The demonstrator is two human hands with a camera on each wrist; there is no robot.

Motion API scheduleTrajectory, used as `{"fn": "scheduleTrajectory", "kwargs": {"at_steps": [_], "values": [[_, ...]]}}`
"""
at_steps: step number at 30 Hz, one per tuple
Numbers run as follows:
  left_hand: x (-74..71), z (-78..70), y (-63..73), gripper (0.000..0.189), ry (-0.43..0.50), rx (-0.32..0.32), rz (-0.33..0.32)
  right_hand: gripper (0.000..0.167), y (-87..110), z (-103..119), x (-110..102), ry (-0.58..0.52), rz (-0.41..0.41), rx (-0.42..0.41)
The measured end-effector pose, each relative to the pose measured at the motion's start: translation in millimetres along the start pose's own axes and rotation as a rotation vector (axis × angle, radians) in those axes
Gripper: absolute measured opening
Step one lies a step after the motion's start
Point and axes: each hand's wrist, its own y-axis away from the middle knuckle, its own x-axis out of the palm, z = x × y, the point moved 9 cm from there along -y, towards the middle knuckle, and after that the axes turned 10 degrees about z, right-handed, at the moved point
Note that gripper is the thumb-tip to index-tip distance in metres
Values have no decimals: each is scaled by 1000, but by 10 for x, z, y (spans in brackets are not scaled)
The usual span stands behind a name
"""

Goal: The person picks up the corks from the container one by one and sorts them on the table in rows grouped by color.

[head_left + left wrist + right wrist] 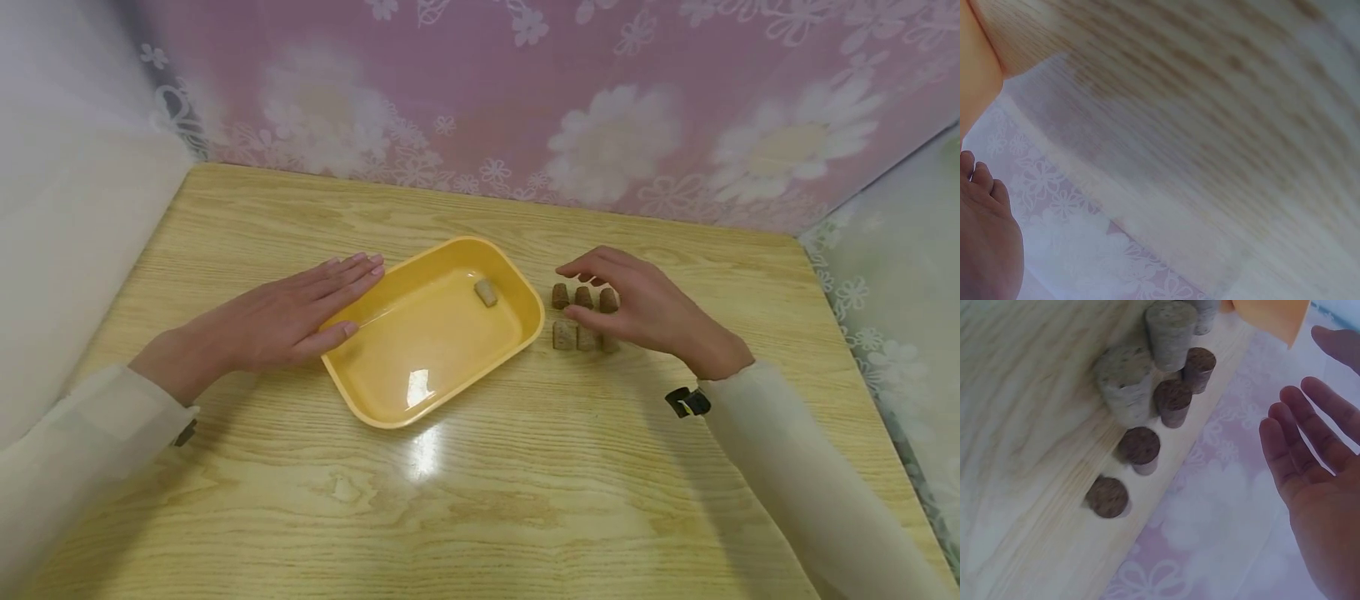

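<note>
A yellow tray (427,333) stands on the wooden table, with one light-coloured cork (486,292) lying inside near its far right end. My left hand (281,321) is at the tray's left rim with its fingers straight; whether it touches the rim is unclear. To the right of the tray, tapered corks stand in two rows: darker-topped corks (1140,447) in the far row and paler corks (1172,331) in the near one. Over these rows hovers my right hand (645,304), thumb and fingers apart, holding nothing. It partly covers the rightmost corks in the head view.
A pink flowered cloth (487,100) rises behind the table's back edge. White cloth (82,167) borders the left side, and a pale flowered one (892,275) the right. Bare wood (480,517) lies in front of the tray.
</note>
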Motion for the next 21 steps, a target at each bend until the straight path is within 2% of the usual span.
{"fn": "scheduleTrajectory", "kwargs": {"at_steps": [8,15,21], "values": [[7,11,-1,74,6,1,0,45,-194,112,31,-8,32,-45],[3,11,4,74,14,0,-2,42,-375,301,67,-28,71,-80],[0,4,5,74,3,4,-7,44,-500,408,143,-19,126,-69]]}}
